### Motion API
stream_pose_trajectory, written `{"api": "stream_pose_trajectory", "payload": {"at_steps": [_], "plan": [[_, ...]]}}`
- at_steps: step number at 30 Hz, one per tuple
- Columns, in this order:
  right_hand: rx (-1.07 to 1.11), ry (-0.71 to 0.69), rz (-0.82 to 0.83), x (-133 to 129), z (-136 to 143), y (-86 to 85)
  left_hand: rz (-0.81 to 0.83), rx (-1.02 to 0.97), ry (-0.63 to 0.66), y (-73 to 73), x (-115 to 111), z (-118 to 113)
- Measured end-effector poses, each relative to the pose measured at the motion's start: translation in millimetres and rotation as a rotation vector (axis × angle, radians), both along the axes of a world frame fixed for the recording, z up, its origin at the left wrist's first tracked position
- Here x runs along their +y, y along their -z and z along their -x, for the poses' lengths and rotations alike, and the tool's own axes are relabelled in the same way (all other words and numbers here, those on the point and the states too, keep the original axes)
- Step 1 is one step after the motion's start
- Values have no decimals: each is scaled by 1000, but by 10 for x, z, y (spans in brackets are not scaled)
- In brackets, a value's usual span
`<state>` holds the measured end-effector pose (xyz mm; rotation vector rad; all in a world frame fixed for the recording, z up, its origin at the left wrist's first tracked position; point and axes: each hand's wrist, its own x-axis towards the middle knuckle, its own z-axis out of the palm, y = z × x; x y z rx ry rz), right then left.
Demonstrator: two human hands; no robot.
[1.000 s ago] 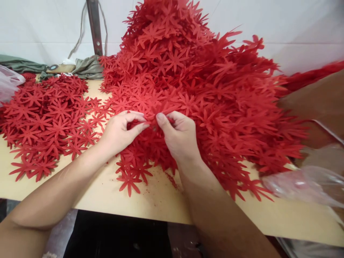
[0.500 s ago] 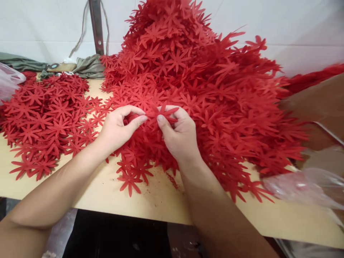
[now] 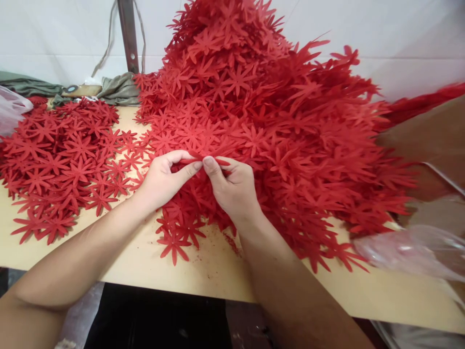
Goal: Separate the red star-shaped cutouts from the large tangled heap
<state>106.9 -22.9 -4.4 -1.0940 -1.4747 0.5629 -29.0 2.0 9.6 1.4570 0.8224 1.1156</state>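
Note:
Over the front of a big heap of red fabric flower cutouts (image 3: 240, 82), my two hands meet with thumbs almost touching. My left hand (image 3: 169, 177) pinches a red flower cutout (image 3: 222, 162) between thumb and forefinger. From the other side, my right hand (image 3: 232, 186) grips the same cutout, its narrow petals showing past the thumb. Whether one layer or more is between the fingers, I cannot tell. To the left lies a lower, flatter pile of like cutouts (image 3: 69, 160), apart from the hands.
The pale tabletop (image 3: 145, 257) carries both piles. A clear plastic bag (image 3: 410, 249) and brown cardboard (image 3: 432, 140) stand at the right. Dark green cloth (image 3: 119, 89) lies along the back by a metal post (image 3: 128, 34). A whitish plastic bag (image 3: 12, 109) is at far left.
My right hand has moved left and slightly down, closer to my left hand. The cutout, spread out before, now shows nearly edge-on between the two thumbs.

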Motion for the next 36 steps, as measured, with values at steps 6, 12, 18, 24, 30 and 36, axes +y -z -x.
{"api": "stream_pose_trajectory", "payload": {"at_steps": [6,12,18,24,30,36], "plan": [[54,55,-7,88,-123,40,125,-128,-182,-27,119,117],[101,66,59,164,-250,99,168,-112,-163,-66,120,145],[128,201,104,145,-250,94,159,-107,-134,-71,93,126],[170,84,67,188,-248,158,113,-91,-112,-56,65,95],[86,61,20,219,-247,242,9,-25,2,-21,18,36],[-105,211,-83,196,-318,217,52,22,-73,-30,12,29]]}}
